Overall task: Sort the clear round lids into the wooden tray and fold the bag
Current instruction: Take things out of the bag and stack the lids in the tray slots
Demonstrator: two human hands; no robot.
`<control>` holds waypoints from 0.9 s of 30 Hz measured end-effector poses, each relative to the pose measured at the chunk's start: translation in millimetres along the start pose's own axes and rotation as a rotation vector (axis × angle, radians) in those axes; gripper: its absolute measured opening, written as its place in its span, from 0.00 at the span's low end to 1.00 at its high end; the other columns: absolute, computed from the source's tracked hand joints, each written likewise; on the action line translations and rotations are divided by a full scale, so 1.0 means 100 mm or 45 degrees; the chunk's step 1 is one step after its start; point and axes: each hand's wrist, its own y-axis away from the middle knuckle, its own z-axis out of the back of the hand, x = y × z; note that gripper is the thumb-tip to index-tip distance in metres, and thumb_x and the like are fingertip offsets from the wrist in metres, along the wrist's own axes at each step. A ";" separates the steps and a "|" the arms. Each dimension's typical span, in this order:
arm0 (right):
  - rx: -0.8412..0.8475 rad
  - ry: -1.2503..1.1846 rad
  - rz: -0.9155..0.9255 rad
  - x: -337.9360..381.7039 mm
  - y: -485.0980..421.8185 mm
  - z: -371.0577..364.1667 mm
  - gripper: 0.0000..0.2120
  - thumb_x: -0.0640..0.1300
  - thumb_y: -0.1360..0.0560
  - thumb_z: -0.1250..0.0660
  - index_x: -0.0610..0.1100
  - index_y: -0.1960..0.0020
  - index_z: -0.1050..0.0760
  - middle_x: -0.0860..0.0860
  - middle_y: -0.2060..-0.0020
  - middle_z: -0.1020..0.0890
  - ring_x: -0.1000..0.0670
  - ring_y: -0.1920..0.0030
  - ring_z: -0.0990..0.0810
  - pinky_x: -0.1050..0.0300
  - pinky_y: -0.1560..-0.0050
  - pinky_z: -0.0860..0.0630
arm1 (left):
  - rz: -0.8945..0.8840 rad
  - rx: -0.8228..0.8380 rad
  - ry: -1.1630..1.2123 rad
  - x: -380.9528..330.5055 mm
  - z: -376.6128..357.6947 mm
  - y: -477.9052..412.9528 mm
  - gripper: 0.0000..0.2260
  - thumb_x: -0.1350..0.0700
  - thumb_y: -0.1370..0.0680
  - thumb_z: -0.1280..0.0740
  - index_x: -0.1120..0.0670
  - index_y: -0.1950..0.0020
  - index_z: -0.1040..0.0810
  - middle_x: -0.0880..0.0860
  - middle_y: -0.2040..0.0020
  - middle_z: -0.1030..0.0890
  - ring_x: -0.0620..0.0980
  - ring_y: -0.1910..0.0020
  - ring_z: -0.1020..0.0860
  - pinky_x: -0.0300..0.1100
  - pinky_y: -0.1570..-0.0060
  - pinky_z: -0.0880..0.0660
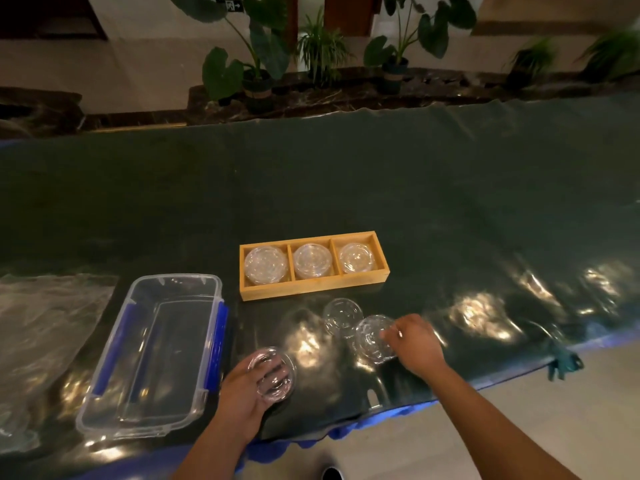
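L hand point(242, 393) is at the near edge of the table, fingers curled round a small stack of clear lids point(273, 373), gripping it from the near-left side. R hand point(417, 344) is further right, fingertips pinched on the rim of another clear lid point(374, 337), which is tilted w/ its right edge lifted. Just left of and touching or overlapping that one, a third lid point(343, 315) lies flat on the table cover point(450, 202), a dark green glossy sheet w/ bright light reflections.

Wooden tray point(313, 292) sits just beyond the loose lids, three compartments in a row, each w/ a stack of clear round lids: left stack point(266, 265), middle stack point(312, 260), right stack point(356, 258). Nothing lies between hands and tray except the flat lid.

Left of L hand: empty clear plastic bin point(152, 358) w/ blue side clips, just beside the wrist. Further left, the clear plastic bag point(45, 320) lies spread flat, unfolded, wrinkled.

Lids are transparent, ribbed in concentric rings, shiny.

Far side: potted plants point(263, 57) on a dark marble ledge. A small sign point(230, 4) w/ an arrow at top, text not readable.
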 end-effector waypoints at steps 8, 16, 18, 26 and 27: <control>-0.031 -0.151 0.098 0.20 -0.05 -0.14 0.08 0.44 0.26 0.30 0.45 0.56 0.29 0.46 0.55 0.19 0.45 0.53 0.21 0.47 0.50 0.22 | 0.026 0.050 0.026 0.08 -0.05 0.02 0.14 0.67 0.20 0.36 0.59 0.35 0.24 0.61 0.46 0.13 0.62 0.47 0.13 0.56 0.58 0.15; -0.006 -0.015 0.269 0.29 0.05 -0.31 0.08 0.46 0.25 0.30 0.43 0.50 0.27 0.47 0.54 0.21 0.46 0.52 0.22 0.54 0.53 0.26 | 0.013 0.050 -0.027 0.20 -0.26 0.07 0.12 0.68 0.18 0.37 0.59 0.36 0.22 0.64 0.45 0.14 0.62 0.50 0.13 0.56 0.55 0.16; 0.001 0.068 0.331 0.33 0.07 -0.38 0.09 0.45 0.25 0.32 0.42 0.49 0.27 0.45 0.54 0.20 0.45 0.50 0.22 0.54 0.53 0.28 | 0.024 0.045 -0.025 0.24 -0.28 0.08 0.13 0.68 0.18 0.37 0.61 0.34 0.23 0.65 0.43 0.14 0.63 0.50 0.13 0.57 0.53 0.17; 0.022 0.097 0.372 0.42 0.13 -0.52 0.16 0.46 0.27 0.31 0.43 0.43 0.30 0.47 0.49 0.24 0.46 0.48 0.25 0.56 0.53 0.30 | 0.060 -0.001 -0.019 0.29 -0.31 0.09 0.15 0.68 0.20 0.35 0.60 0.34 0.23 0.65 0.40 0.17 0.65 0.43 0.17 0.58 0.55 0.17; 0.045 0.146 0.396 0.41 0.16 -0.57 0.18 0.47 0.27 0.31 0.42 0.41 0.31 0.46 0.47 0.24 0.45 0.46 0.26 0.55 0.49 0.29 | 0.053 0.000 -0.014 0.31 -0.32 0.09 0.15 0.68 0.20 0.35 0.60 0.34 0.22 0.66 0.40 0.17 0.65 0.42 0.17 0.59 0.55 0.18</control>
